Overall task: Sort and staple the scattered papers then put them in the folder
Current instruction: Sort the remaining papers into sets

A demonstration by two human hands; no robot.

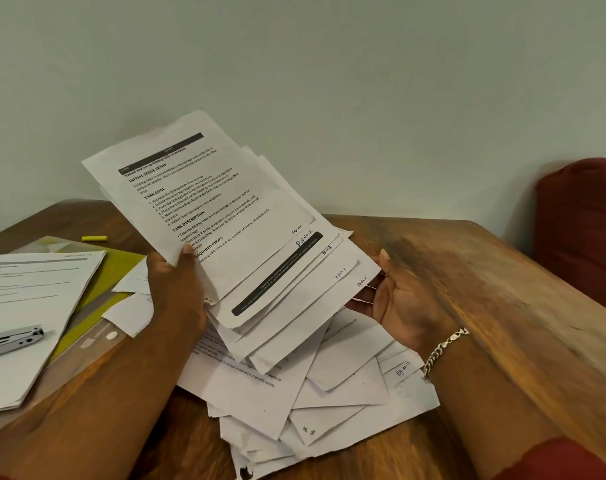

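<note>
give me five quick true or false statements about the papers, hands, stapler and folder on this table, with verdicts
1. The left hand grips a fanned stack of white printed sheets lifted off the brown wooden table. True.
2. The silver metal stapler is in the right hand. False: it lies on a separate white paper pile at the left.
3. A silver chain bracelet is on the right wrist. True.
4. The yellow-green plastic folder stands upright against the wall. False: it lies flat under the paper pile.
5. Loose white sheets remain scattered under the hands. True.
</note>
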